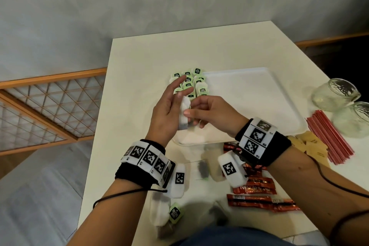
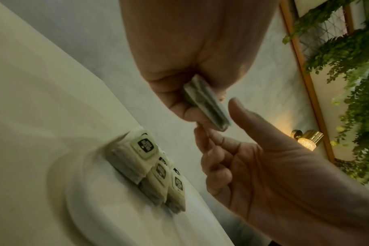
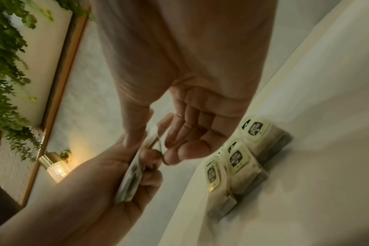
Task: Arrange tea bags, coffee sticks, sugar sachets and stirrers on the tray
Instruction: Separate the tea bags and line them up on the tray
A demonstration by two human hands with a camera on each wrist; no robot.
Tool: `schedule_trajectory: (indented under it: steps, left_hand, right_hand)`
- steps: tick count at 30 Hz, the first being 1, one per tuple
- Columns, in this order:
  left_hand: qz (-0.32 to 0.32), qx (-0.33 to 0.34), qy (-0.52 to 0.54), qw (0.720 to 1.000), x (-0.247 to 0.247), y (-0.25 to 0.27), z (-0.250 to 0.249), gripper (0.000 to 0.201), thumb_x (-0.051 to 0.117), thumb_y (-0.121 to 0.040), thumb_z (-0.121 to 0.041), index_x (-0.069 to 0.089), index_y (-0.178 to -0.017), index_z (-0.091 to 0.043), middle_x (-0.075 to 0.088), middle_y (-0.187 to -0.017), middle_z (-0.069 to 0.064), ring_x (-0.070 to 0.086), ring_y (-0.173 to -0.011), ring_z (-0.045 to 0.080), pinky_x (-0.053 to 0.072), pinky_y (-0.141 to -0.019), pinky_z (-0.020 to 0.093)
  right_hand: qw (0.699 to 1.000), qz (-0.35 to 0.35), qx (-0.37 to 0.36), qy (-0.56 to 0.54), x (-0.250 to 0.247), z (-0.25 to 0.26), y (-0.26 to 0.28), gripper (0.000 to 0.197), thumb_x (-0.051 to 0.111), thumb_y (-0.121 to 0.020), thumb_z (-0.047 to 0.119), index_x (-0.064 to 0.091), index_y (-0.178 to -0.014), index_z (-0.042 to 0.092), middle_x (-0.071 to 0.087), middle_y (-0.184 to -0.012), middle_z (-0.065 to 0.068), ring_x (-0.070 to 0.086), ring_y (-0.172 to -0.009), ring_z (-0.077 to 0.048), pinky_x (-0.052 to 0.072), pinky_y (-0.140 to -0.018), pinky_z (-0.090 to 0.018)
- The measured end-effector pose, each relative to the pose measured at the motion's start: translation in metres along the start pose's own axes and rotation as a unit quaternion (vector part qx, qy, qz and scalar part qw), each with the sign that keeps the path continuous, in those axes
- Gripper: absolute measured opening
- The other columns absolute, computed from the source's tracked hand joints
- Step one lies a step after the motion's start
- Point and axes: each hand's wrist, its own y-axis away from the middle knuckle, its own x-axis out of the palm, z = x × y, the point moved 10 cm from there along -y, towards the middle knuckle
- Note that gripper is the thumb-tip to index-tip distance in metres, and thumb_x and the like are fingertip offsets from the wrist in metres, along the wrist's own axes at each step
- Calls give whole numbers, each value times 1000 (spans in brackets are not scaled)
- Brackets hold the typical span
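Both hands meet above the near left part of the white tray. My left hand holds a white tea bag upright against its palm, with two fingers stretched out. The right hand pinches the same tea bag near its upper edge, thumb on its face. In the left wrist view the tea bag shows edge-on between the two hands. Several tea bags with green tags lie in rows in the tray's far left corner.
Red coffee sticks lie on the table in front of the tray, under my right wrist. Brown sugar sachets and red stirrers sit to the right. Two glass jars stand at the right edge. Loose tea bags lie near me.
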Motion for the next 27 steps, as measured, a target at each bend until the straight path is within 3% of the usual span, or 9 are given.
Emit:
schedule_trajectory:
  steps: [2, 5, 6, 8, 11, 14, 19, 22, 27]
  left_hand:
    - [7, 10, -2, 1000, 5, 0, -3, 35, 39, -106, -26, 47, -139, -35, 65, -128, -2, 55, -125, 5, 45, -104, 35]
    - [0, -19, -15, 1000, 4, 1, 8, 36, 45, -103, -34, 45, -139, -36, 63, -128, -4, 54, -124, 2, 44, -100, 21]
    - [-11, -43, -10, 999, 2, 2, 14, 36, 49, -99, -41, 46, -136, -40, 63, -127, -4, 55, -122, 4, 47, -97, 22]
    - [-34, -105, 31, 993, -3, 5, 27, 37, 57, -93, -49, 51, -128, -41, 65, -121, -1, 61, -115, 13, 55, -88, 35]
    - [-43, -181, 98, 978, -6, 10, 40, 28, 61, -96, -26, 59, -121, -16, 67, -108, 6, 69, -87, 16, 59, -66, 29]
    - [-29, -188, 94, 977, -7, 12, 43, 8, 65, -92, -11, 63, -99, -9, 65, -94, 11, 69, -69, 16, 59, -64, 29]
    - [-29, -188, 81, 978, -6, 13, 45, 13, 67, -90, -8, 66, -102, -3, 69, -85, 10, 67, -71, 17, 59, -63, 27]
    - [-21, -182, 64, 981, -4, 13, 45, 7, 67, -90, -10, 69, -97, -10, 69, -88, 11, 67, -74, 19, 61, -66, 31]
    - [19, -218, 75, 973, 2, 16, 46, 31, 72, -84, -1, 64, -110, -15, 61, -90, 12, 67, -73, 20, 61, -61, 31]
  right_hand:
    - [1000, -15, -18, 7, -1, 1, 2, 15, 73, -83, 12, 62, -89, 4, 65, -67, -5, 58, -57, -15, 45, -51, -22]
    - [997, -58, -36, 25, -12, 4, 3, 12, 74, -83, 11, 63, -80, 6, 61, -64, -4, 58, -55, -13, 44, -49, -21]
    - [997, -64, -35, 27, -15, 4, 3, 12, 74, -83, 11, 64, -77, 8, 60, -64, -3, 58, -55, -12, 45, -49, -21]
    - [997, -67, -29, 23, -19, 2, 2, 12, 74, -83, 11, 64, -75, 11, 61, -63, -3, 58, -54, -12, 45, -48, -21]
    - [996, -84, -22, 18, -28, 0, 2, 12, 74, -82, 11, 64, -76, 12, 64, -58, 5, 58, -51, -11, 45, -47, -21]
    - [996, -88, -15, 12, -32, -3, 1, 11, 74, -82, 11, 63, -79, 12, 65, -58, 6, 59, -50, -11, 46, -47, -22]
    - [996, -87, -2, -17, -30, -5, -1, 11, 71, -86, 16, 65, -92, 8, 65, -68, -2, 59, -52, -16, 50, -49, -26]
    - [996, -86, -9, -11, -34, -1, -3, 16, 67, -89, 15, 68, -94, -1, 64, -70, -5, 59, -53, -17, 51, -53, -28]
    - [996, -87, -8, -29, -38, 2, -6, 12, 67, -89, 9, 68, -90, -3, 64, -75, -15, 60, -55, -19, 55, -52, -26]
